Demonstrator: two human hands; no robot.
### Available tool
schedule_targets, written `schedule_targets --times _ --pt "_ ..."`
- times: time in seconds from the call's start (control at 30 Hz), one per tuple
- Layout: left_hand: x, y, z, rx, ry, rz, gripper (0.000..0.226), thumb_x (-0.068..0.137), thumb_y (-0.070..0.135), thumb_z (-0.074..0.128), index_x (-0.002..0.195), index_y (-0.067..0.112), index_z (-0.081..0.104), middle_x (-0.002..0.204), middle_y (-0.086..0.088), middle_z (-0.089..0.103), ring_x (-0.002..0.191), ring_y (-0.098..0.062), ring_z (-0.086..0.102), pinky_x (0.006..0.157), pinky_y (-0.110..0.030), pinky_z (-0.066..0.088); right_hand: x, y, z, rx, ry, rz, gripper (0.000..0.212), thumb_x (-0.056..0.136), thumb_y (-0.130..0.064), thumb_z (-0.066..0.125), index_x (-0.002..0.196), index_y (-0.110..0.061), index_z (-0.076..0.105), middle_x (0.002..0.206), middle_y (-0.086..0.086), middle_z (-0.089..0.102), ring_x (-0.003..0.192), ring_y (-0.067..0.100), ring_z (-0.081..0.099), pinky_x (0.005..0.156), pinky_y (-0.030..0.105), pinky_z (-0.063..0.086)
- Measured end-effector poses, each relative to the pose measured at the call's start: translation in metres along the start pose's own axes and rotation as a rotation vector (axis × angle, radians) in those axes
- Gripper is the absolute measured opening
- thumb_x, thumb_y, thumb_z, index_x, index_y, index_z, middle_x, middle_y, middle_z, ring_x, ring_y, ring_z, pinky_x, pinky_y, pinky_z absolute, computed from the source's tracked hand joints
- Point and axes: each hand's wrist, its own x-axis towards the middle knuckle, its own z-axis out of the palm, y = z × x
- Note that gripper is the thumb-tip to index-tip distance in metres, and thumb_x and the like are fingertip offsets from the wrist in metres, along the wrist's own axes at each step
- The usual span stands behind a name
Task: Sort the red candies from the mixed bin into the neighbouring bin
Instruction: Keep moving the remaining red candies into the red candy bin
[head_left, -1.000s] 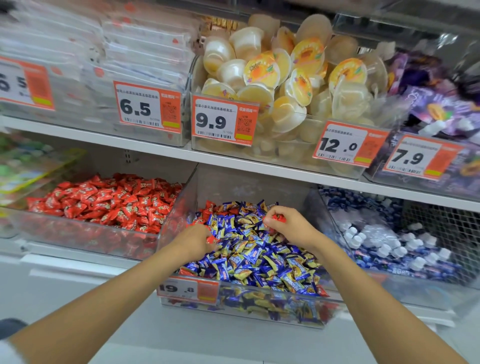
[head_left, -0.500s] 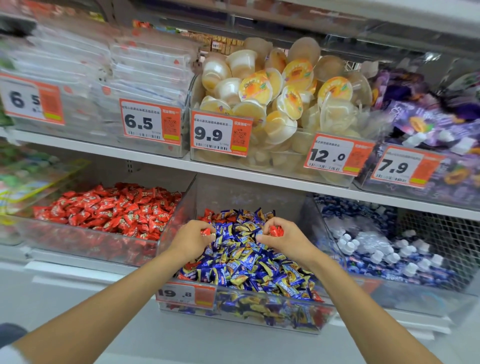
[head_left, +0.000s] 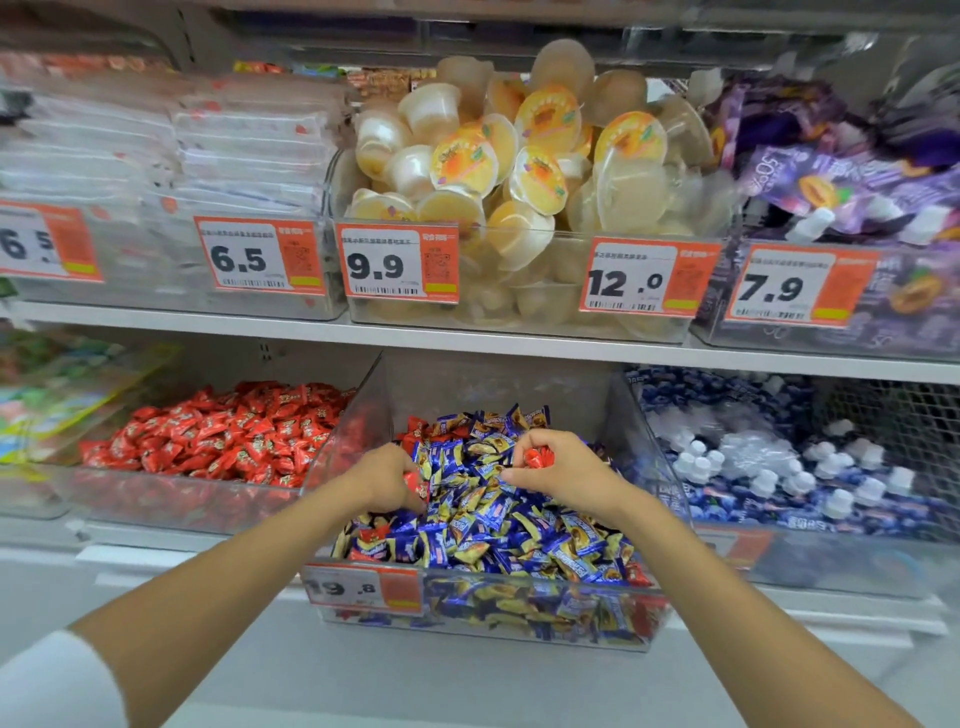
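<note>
The fingers (head_left: 525, 442) of the right hand (head_left: 566, 475) are curling tight round a red candy (head_left: 537, 457), pinching it against the thumb just over the middle of the mixed bin (head_left: 493, 384). The left hand (head_left: 387, 478) is curling its fingers (head_left: 400, 496) round a second red candy (head_left: 415, 480) close to that bin's left wall, with the fingertips dipping into the pile.

The lower shelf (head_left: 171, 558) is carrying the bins side by side, and the upper shelf (head_left: 467, 340) is running above them. The mixed bin is standing at the lower shelf's front edge, between the red bin (head_left: 182, 499) on its left and a bin of small white-capped bottles (head_left: 779, 467) on its right. Jelly cups (head_left: 519, 156) are heaping up in a clear bin on the upper shelf.

Blue and yellow candies (head_left: 493, 530) are filling the mixed bin, and a few red wrappers are showing among them along its back and front edges. A pile of red candies (head_left: 234, 431) is lying in the red bin, sloping up toward its back wall. A price tag (head_left: 363, 590) is hanging at the front left corner of the mixed bin.
</note>
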Motion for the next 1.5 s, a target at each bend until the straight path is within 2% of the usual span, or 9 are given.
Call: schedule_targets --times 0.1,0.33,0.53,0.6,0.8,1.03,1.2,1.33,1.5 --pt "-0.015 0.006 -0.013 -0.136 0.026 0.087 0.024 0.075 0.022 0.08 0.081 0.016 0.057 0.095 -0.009 0.062 0.085 -0.021 0.059 0.071 -0.026 0.041 -0.003 -0.001 -0.001 0.027 0.022 0.01 0.021 0.083 -0.021 0.074 0.077 -0.012 0.055 0.073 0.0 0.051 0.054 0.004 0.043 0.051 0.008 0.038" --pt "-0.051 0.011 -0.047 -0.172 0.259 0.372 0.013 0.086 0.035 0.065 0.08 0.025 0.06 0.077 0.004 0.063 0.063 -0.011 0.051 0.062 -0.028 0.045 -0.005 -0.017 0.008 -0.022 0.031 -0.018 0.025 0.079 -0.028 0.077 0.076 -0.014 0.057 0.061 -0.012 0.049 0.051 0.006 0.041 0.056 0.019 0.038" --pt "-0.061 -0.026 -0.067 -0.361 0.633 0.348 0.015 0.085 0.032 0.067 0.072 0.026 0.065 0.064 0.008 0.063 0.057 -0.003 0.053 0.057 -0.02 0.04 0.018 -0.051 0.052 -0.146 -0.176 -0.028 0.024 0.074 -0.038 0.079 0.089 -0.023 0.068 0.102 -0.015 0.062 0.097 0.001 0.055 0.085 0.024 0.038" --pt "-0.057 -0.037 -0.071 -0.421 0.661 0.326 0.016 0.086 0.031 0.066 0.072 0.023 0.066 0.064 0.003 0.064 0.055 -0.004 0.051 0.056 -0.018 0.039 0.033 -0.061 0.073 -0.215 -0.279 -0.015 0.026 0.076 -0.036 0.078 0.094 -0.019 0.07 0.079 -0.023 0.059 0.072 -0.009 0.054 0.069 0.015 0.038" --pt "-0.048 -0.064 -0.071 -0.415 0.571 0.261 0.015 0.085 0.032 0.067 0.077 0.02 0.068 0.08 0.001 0.07 0.063 -0.005 0.056 0.058 -0.008 0.037 0.061 -0.058 0.112 -0.377 -0.575 0.029 0.016 0.082 -0.022 0.075 0.089 -0.008 0.073 0.069 -0.005 0.06 0.063 0.004 0.049 0.065 0.022 0.039" --pt "-0.042 -0.082 -0.072 -0.425 0.485 0.237 0.016 0.085 0.038 0.066 0.08 0.023 0.069 0.088 0.004 0.07 0.085 -0.011 0.063 0.075 -0.02 0.045 0.075 -0.056 0.069 -0.091 -0.229 0.085 0.007 0.088 -0.009 0.065 0.089 -0.012 0.059 0.1 0.012 0.07 0.066 0.01 0.064 0.047 0.021 0.044" --pt "-0.043 -0.081 -0.073 -0.429 0.476 0.242 0.015 0.085 0.039 0.066 0.079 0.025 0.068 0.087 0.012 0.068 0.081 -0.001 0.061 0.072 -0.017 0.042 0.108 -0.044 0.091 -0.33 -0.209 0.048 0.026 0.092 -0.02 0.062 0.116 -0.027 0.058 0.126 0.007 0.057 0.082 0.023 0.059 0.071 0.035 0.047" --pt "-0.043 -0.079 -0.072 -0.416 0.465 0.272 0.013 0.085 0.036 0.066 0.08 0.024 0.069 0.082 0.018 0.066 0.079 0.008 0.058 0.07 -0.014 0.037 0.122 -0.039 0.118 -0.612 -0.38 0.019 0.06 0.085 -0.046 0.066 0.137 -0.022 0.05 0.138 0.002 0.05 0.125 0.021 0.048 0.099 0.03 0.039" --pt "-0.045 -0.075 -0.071 -0.414 0.461 0.289 0.013 0.085 0.035 0.067 0.08 0.022 0.069 0.082 0.02 0.065 0.077 0.012 0.056 0.069 -0.012 0.037 0.119 -0.023 0.116 -0.547 -0.348 0.048 0.032 0.088 -0.035 0.067 0.103 -0.008 0.064 0.107 0.012 0.063 0.1 0.027 0.059 0.087 0.04 0.045"
